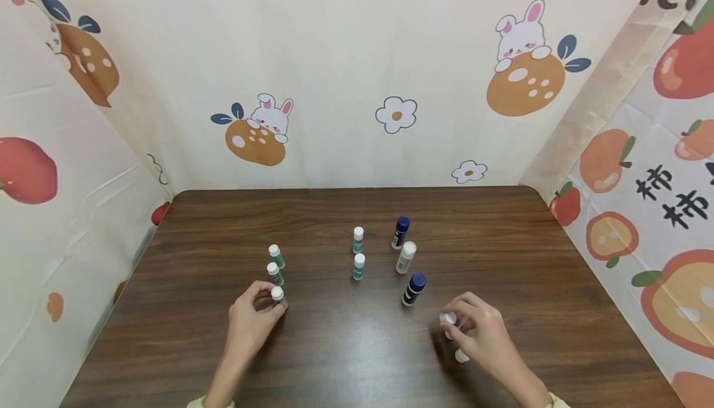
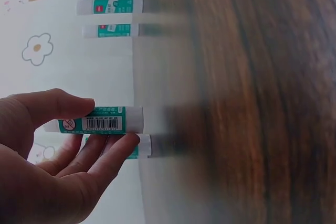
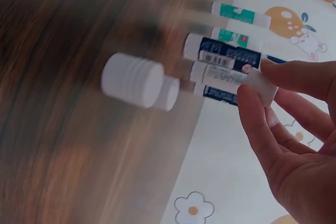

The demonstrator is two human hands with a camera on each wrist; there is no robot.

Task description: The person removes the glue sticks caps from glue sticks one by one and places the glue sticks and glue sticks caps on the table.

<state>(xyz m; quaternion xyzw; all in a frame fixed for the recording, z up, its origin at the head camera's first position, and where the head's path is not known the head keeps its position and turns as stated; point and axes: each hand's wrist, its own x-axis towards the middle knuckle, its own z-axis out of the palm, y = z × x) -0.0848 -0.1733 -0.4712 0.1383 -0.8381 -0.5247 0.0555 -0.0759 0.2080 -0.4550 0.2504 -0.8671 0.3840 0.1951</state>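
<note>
In the head view my left hand [image 1: 253, 318] grips the nearest of three green-and-white glue sticks [image 1: 277, 296] on the left, thumb and fingers around its sides. In the left wrist view this glue stick [image 2: 107, 120] is upright, its barcode showing; whether its base touches the table I cannot tell. Part of another glue stick [image 2: 144, 146] shows behind the fingers. My right hand [image 1: 482, 330] pinches a small white cylindrical piece [image 3: 261, 86] between thumb and fingertips, above the table. Below it, two short white cylinders [image 3: 131, 80] stand on the table, one partly covering the other.
Two green glue sticks [image 1: 359, 266] stand mid-table. Right of them is a row of a navy glue stick [image 1: 400, 232], a white one [image 1: 406, 257] and another navy one [image 1: 414, 289]. The brown wooden table [image 1: 334, 346] meets a printed curtain [image 1: 334, 147] at its back edge.
</note>
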